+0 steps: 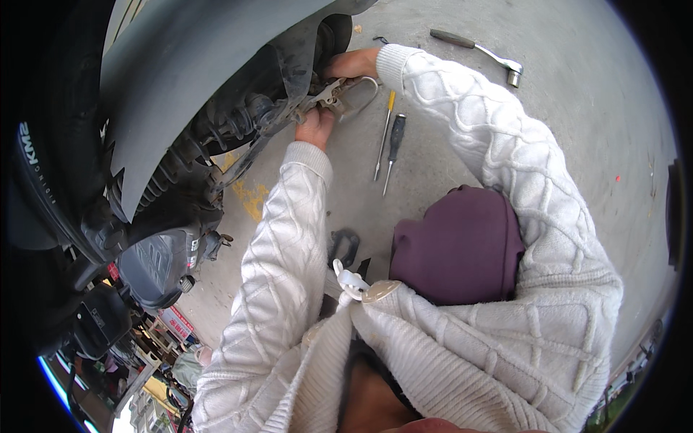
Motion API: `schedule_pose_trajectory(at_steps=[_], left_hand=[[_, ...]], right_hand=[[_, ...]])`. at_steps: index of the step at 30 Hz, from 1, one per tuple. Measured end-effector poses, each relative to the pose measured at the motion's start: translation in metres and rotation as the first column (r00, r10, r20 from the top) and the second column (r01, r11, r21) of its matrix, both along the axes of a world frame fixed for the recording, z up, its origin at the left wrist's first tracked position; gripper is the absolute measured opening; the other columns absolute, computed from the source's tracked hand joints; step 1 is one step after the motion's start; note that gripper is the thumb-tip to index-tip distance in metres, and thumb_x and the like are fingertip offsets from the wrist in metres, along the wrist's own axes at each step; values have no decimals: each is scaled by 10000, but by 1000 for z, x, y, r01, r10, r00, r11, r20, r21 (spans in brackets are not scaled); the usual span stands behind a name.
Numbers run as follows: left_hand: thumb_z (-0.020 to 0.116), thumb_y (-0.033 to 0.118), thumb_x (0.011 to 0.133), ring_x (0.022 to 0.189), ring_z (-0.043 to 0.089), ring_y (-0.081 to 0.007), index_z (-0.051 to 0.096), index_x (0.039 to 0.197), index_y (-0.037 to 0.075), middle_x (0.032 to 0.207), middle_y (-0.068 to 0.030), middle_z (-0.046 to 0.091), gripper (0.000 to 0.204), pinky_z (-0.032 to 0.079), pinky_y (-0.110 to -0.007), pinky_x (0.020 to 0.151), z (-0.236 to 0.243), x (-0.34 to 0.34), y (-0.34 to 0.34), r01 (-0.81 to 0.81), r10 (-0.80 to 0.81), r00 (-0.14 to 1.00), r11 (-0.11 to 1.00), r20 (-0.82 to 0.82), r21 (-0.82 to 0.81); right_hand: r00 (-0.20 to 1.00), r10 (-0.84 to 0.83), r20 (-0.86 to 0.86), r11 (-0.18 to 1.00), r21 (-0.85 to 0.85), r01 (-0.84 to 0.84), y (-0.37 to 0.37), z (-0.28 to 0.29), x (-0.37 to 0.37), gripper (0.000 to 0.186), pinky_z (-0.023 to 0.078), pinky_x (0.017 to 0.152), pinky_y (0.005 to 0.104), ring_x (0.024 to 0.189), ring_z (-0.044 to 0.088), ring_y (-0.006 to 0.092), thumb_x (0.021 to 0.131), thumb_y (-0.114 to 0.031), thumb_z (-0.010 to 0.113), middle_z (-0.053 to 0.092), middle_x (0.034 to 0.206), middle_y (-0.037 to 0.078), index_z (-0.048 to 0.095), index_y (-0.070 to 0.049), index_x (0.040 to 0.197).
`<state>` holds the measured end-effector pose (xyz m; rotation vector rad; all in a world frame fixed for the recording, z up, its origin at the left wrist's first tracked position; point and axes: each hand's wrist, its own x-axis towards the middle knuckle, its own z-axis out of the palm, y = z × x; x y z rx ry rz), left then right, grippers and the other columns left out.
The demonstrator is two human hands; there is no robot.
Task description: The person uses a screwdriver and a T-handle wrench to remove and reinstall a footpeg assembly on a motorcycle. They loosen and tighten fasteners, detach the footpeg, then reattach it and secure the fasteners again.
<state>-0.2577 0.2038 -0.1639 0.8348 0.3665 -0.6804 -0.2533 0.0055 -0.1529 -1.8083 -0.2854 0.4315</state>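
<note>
Both hands reach into the underside of a grey scooter (209,68). My left hand (315,130) is under a dirty metal bracket (328,97) and touches it; its fingertips are hidden behind the metal. Above it, my right hand (355,63) reaches in beside a dark round part, and its fingers are mostly out of sight. A curved metal rod (369,81) sticks out from the bracket, just below my right hand. To the left of my hands, a coil-spring shock absorber (242,117) shows beneath the bodywork.
Two screwdrivers lie on the concrete: one yellow-handled (391,101), one dark-handled (397,133). Farther off rests a ratchet wrench (476,49). My purple-clad knee (458,245) is between my arms. The scooter's ribbed engine case (155,263) fills the left side.
</note>
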Motion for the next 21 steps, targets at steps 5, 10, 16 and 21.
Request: schedule_pose_trajectory(at_steps=[5, 10, 16, 21], left_hand=[[459, 275, 956, 1254, 388, -261, 464, 1244, 53, 1318, -85, 462, 364, 318, -425, 1058, 34, -24, 26, 1, -16, 987, 996, -159, -94], [320, 461, 961, 1379, 210, -290, 330, 1368, 60, 1456, -115, 311, 571, 157, -490, 1124, 72, -90, 31, -142, 55, 957, 945, -286, -296], [300, 514, 954, 1402, 141, -277, 171, 1447, 87, 1518, -107, 156, 665, 125, -486, 1127, 95, -149, -79, 213, -225, 908, 974, -354, -72], [297, 533, 951, 1415, 57, -265, 86, 1464, 88, 1536, -91, 59, 710, 91, -469, 1134, 128, -114, -229, 364, -342, 929, 915, -142, 173]], right_hand=[[934, -145, -327, 979, 90, 184, 3, 16, -17, 460, 395, 544, 275, 599, 467, 129, 933, -431, 424, 549, 745, 32, 597, -12, 1009], [714, -466, -523, 806, 82, 586, -27, 48, -81, 686, 448, 840, 341, 955, 558, 229, 942, -565, 308, 579, 1124, 140, 505, 27, 1226], [522, -851, 62, 526, 116, 843, -111, 93, -175, 740, 234, 1099, 410, 1353, 270, 296, 934, -585, 276, 288, 1460, 169, 276, -20, 1412], [242, -903, 354, 336, 232, 913, -127, 124, -208, 668, 176, 1124, 408, 1373, 225, 301, 974, -507, 228, 237, 1480, 178, 231, -16, 1426]])
